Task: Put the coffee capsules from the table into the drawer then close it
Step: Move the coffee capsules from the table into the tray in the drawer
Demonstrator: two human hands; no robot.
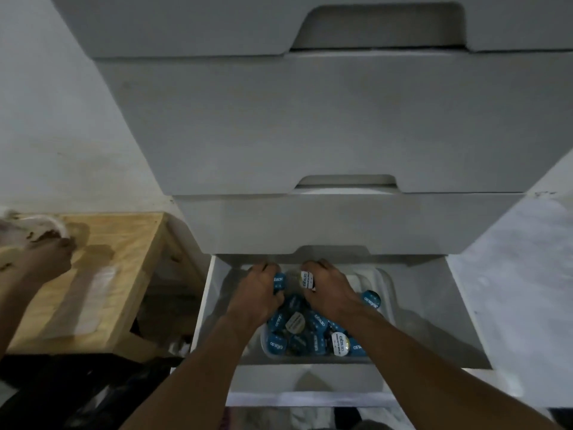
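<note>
Both hands are down in the open bottom drawer (202, 308), lower centre of frame, side by side but not touching

- left hand (255, 294): fingers curled round a blue capsule (278, 282), maybe more under the palm, can't tell
- right hand (333, 293): fingers pinching a white-lidded capsule (306, 280)
- both hover over the far end of a clear plastic tub (386, 283) sitting inside the drawer

Contents: the tub holds a loose pile of coffee capsules (297, 332), mostly blue foil lids plus a couple of white ones, heaped at random angles. The rest of the drawer around the tub looks bare as far as I can see

Handling, my read: capsules are light, small rigid plastic cups with thin foil lids. The foil dents or punctures easily, so grip by the rim or side wall, not the lid. They're smooth and will roll and slide off the heap, so release low into the tub rather than drop. Several fit in one hand

Drawer is pulled well out of the white drawer unit (310, 119); the drawers above are shut. Closing it likely means a flat push on the front panel once both hands are out

Left of frame: wooden table (130, 252), no capsules I can make out on the visible part. A third hand (49, 259) rests there beside something white and blurred; can't tell what it is
</note>
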